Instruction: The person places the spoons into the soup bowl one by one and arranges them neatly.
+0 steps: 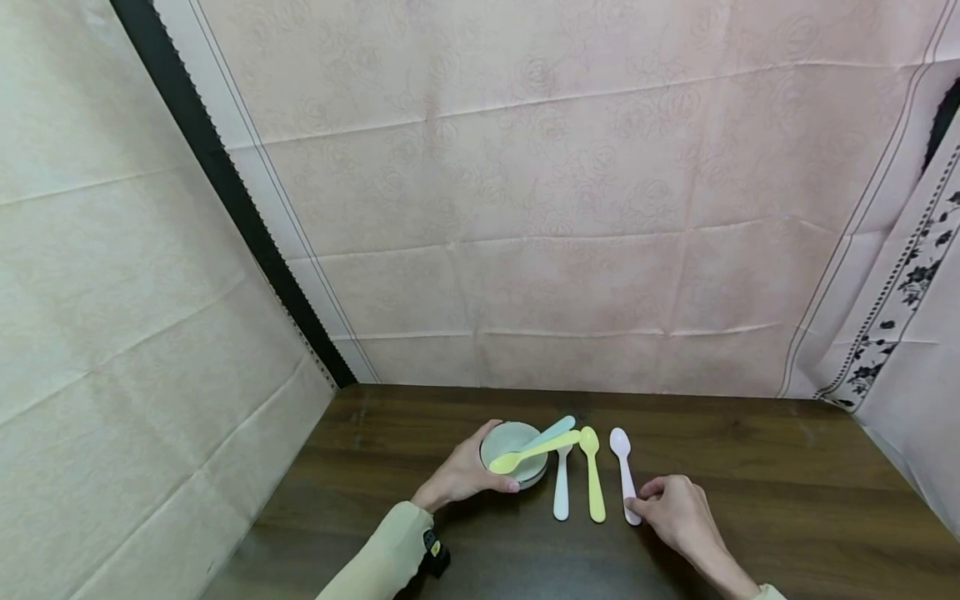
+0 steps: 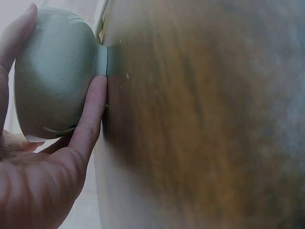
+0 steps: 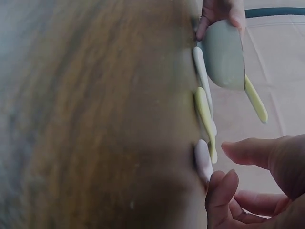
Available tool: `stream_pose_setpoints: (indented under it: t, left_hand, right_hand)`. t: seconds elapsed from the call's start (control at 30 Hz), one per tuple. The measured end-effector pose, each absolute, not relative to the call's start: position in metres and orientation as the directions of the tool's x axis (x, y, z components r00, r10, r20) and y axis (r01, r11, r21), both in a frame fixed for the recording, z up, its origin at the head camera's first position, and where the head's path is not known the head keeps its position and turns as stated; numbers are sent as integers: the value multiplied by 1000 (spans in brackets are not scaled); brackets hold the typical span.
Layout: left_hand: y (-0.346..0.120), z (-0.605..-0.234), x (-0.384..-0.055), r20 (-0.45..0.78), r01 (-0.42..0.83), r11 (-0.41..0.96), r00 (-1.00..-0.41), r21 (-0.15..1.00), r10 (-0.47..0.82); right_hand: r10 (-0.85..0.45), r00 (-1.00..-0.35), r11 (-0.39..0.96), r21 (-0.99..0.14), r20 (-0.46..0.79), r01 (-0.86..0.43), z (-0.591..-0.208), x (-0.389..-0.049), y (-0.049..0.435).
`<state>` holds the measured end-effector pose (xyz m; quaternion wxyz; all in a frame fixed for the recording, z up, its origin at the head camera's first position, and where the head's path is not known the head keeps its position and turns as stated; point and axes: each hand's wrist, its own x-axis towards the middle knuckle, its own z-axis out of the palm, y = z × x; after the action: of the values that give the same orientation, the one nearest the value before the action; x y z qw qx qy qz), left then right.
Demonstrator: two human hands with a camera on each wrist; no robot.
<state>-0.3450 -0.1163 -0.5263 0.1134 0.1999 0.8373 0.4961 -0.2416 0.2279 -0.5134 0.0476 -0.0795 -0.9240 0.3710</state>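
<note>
Bowl (image 1: pixel 501 437): sits pale green in the lower centre of the frame, just right of the left grip (image 1: pixel 461 475) and against its thumb and fingers, well left of the right grip (image 1: pixel 681 515).
Lilac spoon (image 1: pixel 626 472): lies on the tabletop (image 1: pixel 765 467) right of the lower centre, just left of the right grip, with the lower part of the handle reaching its fingertips.
Left grip: holds the bowl, spread wide to its girth; curls round the wall in the left wrist view, with one finger laid along the foot.
Right grip: bends loosely beside the lilac spoon and touches the handle near its lower end; shows a narrow gap between thumb and nearest fingertip in the right wrist view.
Yellow-green spoon in the bowl (image 1: pixel 536 450): slants across the opening, head at lower left, handle out past the rim.
Blue spoon (image 1: pixel 557 428): juts from the bowl towards the upper right, partly behind that handle.
Whitish spoon (image 1: pixel 561 493): lies just right of the bowl, upper end partly hidden.
Yellow-green spoon in the row (image 1: pixel 595 487): lies between the whitish and lilac ones, head towards the top.
Pale cloth (image 1: pixel 570 200): hangs behind, across the upper frame.
</note>
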Motion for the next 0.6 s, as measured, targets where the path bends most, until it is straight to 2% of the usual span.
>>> stream_pose_setpoints:
  t: [0.33,0.6]
  left_hand:
    - [-115,-527,-345,-2,213,435,-897,875,442]
    - [-115,-526,-347,3,210,416,-896,885,445]
  right_hand:
    - [189,-981,723,-682,41,111,-533,-248,232]
    - [191,-982,713,-689,11,131,-521,-243,227]
